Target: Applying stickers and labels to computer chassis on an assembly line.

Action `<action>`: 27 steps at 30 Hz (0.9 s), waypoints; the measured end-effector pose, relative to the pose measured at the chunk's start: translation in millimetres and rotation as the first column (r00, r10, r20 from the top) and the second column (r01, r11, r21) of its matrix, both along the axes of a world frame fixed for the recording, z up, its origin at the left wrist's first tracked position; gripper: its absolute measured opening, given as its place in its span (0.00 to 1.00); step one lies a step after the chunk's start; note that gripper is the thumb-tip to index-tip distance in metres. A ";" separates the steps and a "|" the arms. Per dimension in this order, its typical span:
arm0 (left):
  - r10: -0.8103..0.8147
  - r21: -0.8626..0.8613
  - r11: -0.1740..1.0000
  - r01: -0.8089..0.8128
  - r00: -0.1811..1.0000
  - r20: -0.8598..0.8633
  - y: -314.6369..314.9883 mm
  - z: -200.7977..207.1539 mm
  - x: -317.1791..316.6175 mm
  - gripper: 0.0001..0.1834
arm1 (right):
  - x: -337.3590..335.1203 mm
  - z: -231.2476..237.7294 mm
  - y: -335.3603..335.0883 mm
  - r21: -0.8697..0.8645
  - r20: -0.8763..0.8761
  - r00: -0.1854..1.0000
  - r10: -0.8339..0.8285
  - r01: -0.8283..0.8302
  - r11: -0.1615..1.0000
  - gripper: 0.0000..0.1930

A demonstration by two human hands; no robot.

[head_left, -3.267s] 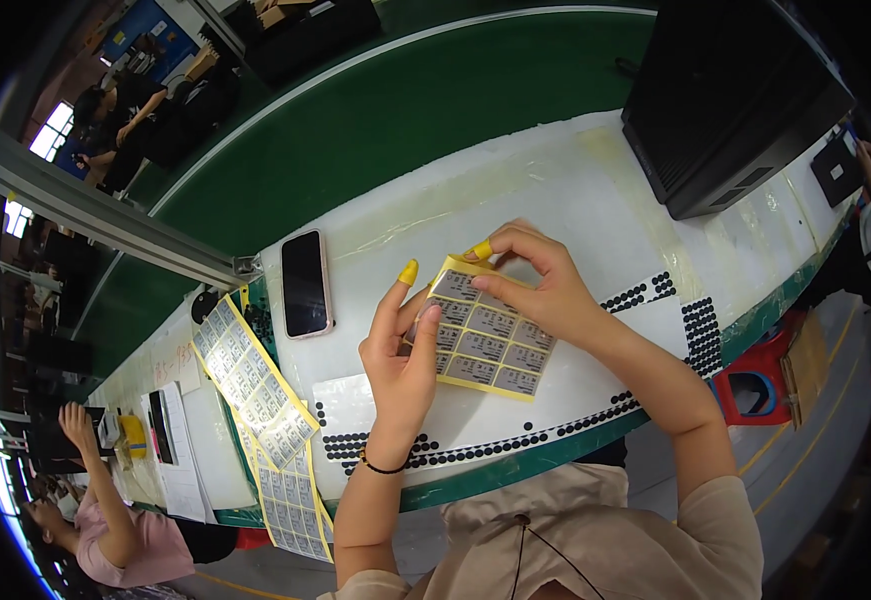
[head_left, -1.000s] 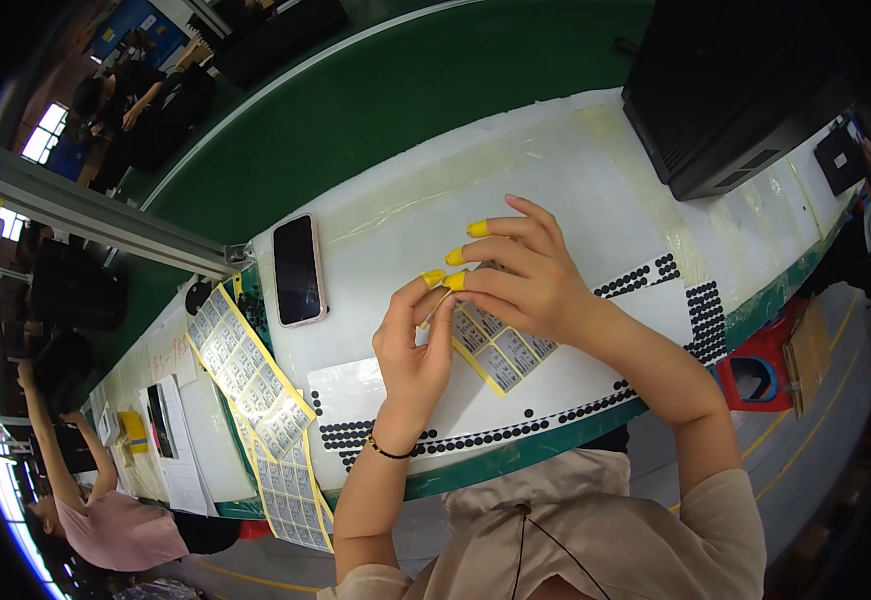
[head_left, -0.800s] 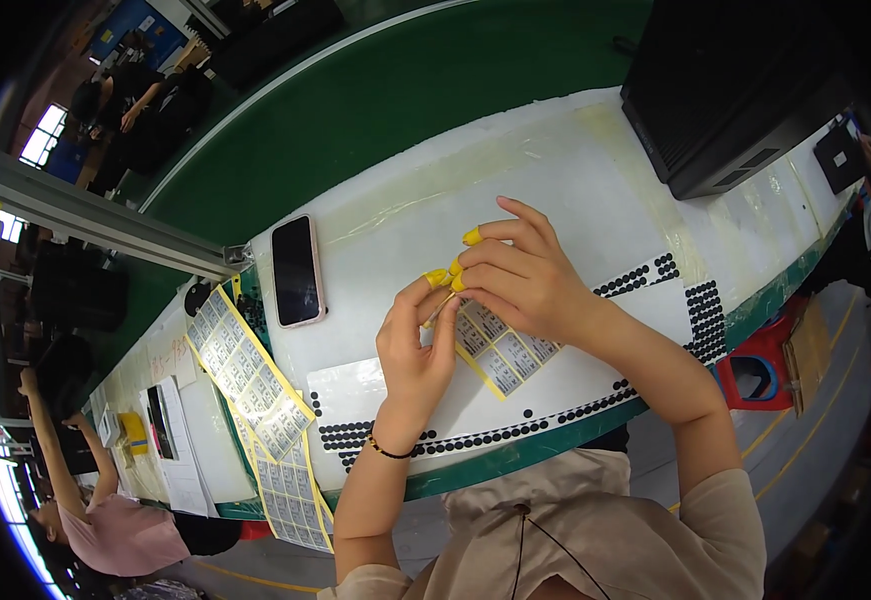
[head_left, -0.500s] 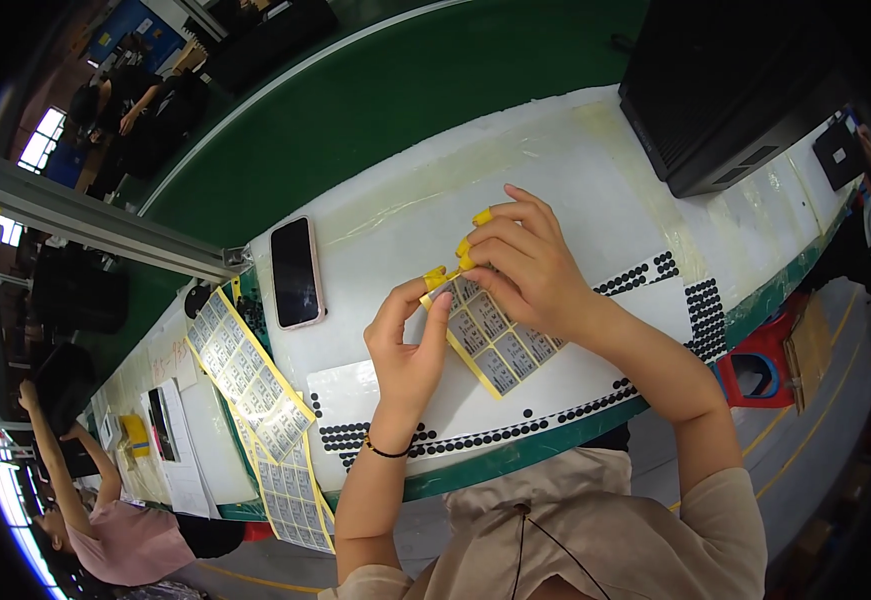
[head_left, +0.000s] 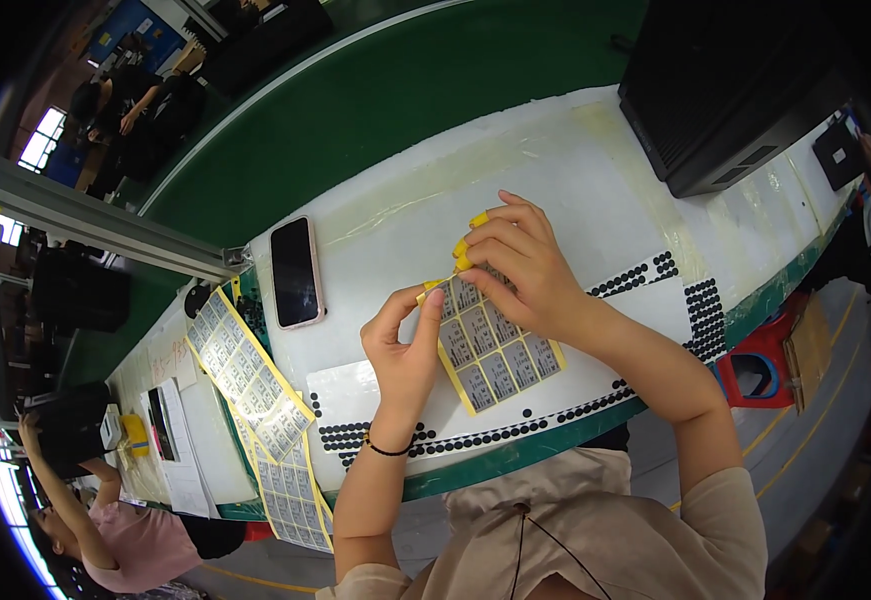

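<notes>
A sheet of grey rectangular labels on yellow backing (head_left: 495, 365) hangs between my hands over the table. My left hand (head_left: 402, 340) pinches its top left corner between thumb and forefinger. At the sheet's upper edge, the thumb and forefinger of my right hand (head_left: 525, 265) are closed on it. Yellow finger covers show on fingertips of both hands. Below lies a white sheet (head_left: 345, 383) with rows of small round black dots (head_left: 495, 438) along its edges; my forearms and the labels hide part of it.
More label sheets (head_left: 245, 370) overlap at the table's left side, near a phone (head_left: 295, 272). A large black machine (head_left: 735, 100) stands at the back right. Papers (head_left: 180, 450) lie at far left, where a person in pink (head_left: 145, 540) sits. A red stool (head_left: 760, 365) is at right.
The label sheet has swung, and its lower part now hangs straighter and shows more labels. My left hand has shifted slightly left. The person in pink has moved their arms.
</notes>
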State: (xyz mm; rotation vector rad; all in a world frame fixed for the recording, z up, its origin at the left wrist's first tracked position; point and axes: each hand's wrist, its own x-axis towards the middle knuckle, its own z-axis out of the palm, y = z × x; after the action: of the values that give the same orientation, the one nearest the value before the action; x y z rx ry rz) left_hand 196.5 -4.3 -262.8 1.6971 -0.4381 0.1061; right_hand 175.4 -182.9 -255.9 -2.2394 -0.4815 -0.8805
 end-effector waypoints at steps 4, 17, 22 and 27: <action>-0.001 -0.011 1.000 0.001 1.000 0.004 0.7 -1.3 0.6 0.05 | 0.2 0.7 0.4 0.006 -0.014 1.000 0.026 -0.026 1.000 0.05; -0.002 0.136 0.990 -0.039 0.958 0.288 -0.6 1.0 2.3 0.03 | 4.1 -3.4 -1.5 0.201 -0.195 0.956 0.221 -0.181 0.963 0.08; -0.047 0.154 0.988 -0.002 0.948 0.316 -0.6 4.9 -0.2 0.03 | 4.3 -4.0 -3.0 0.299 -0.201 0.926 0.318 -0.251 0.921 0.07; -0.066 0.146 0.989 0.021 0.948 0.311 -1.5 3.8 0.2 0.03 | 3.6 -2.0 -3.1 0.226 -0.176 0.942 0.285 -0.244 0.943 0.07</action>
State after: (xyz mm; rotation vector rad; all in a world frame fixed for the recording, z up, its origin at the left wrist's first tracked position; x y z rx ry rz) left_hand 196.6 -5.8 -259.0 1.8144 -0.7365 0.3240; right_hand 179.0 -186.0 -257.9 -1.9950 -0.5557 -0.5241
